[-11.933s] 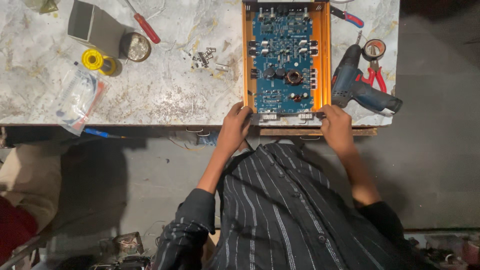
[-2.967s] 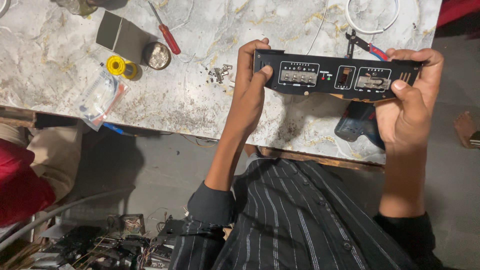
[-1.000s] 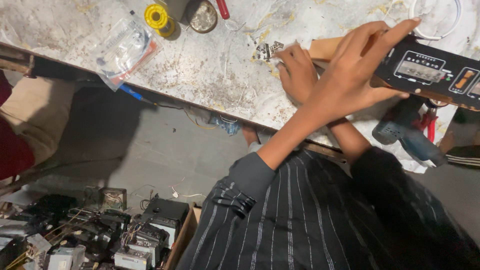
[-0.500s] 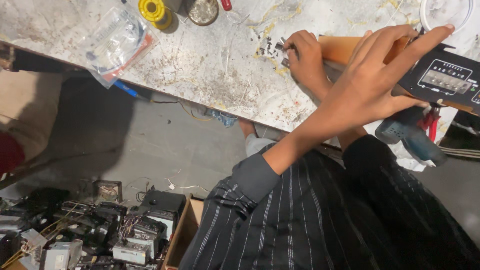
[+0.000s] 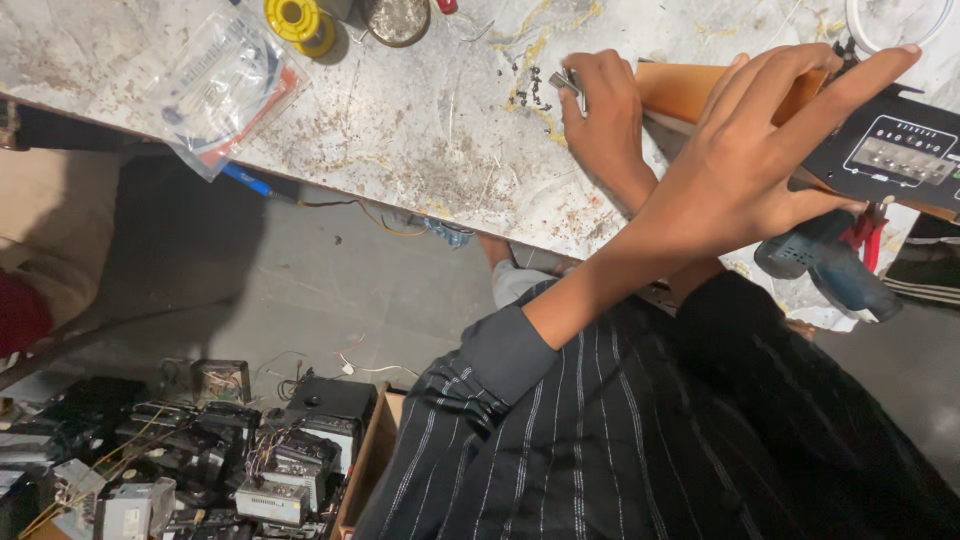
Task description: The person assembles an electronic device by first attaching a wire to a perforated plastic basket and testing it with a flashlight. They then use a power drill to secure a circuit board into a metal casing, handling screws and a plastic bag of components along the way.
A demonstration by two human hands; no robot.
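My arms are crossed over a stained white worktable (image 5: 400,150). My left hand (image 5: 760,160) reaches across to the right and lies with fingers stretched over an electronic unit with an orange side (image 5: 690,90) and a black front panel (image 5: 890,150), holding it tilted up on the table. Beneath that arm, my right hand (image 5: 600,120) pinches a small metal piece (image 5: 566,82) beside a scatter of small dark screws (image 5: 530,85). Most of the unit's body is hidden by my left hand.
A blue cordless drill (image 5: 830,265) and red pliers (image 5: 872,228) lie under the unit at the table's edge. A yellow spool (image 5: 290,18), a round tin (image 5: 397,18) and a plastic bag (image 5: 225,85) sit at the left. Old electronics (image 5: 200,450) are piled on the floor.
The unit was lifted and turned from flat to panel-forward, then my left arm crossed over to hold it. My right hand went to the screws and now pinches a small piece.
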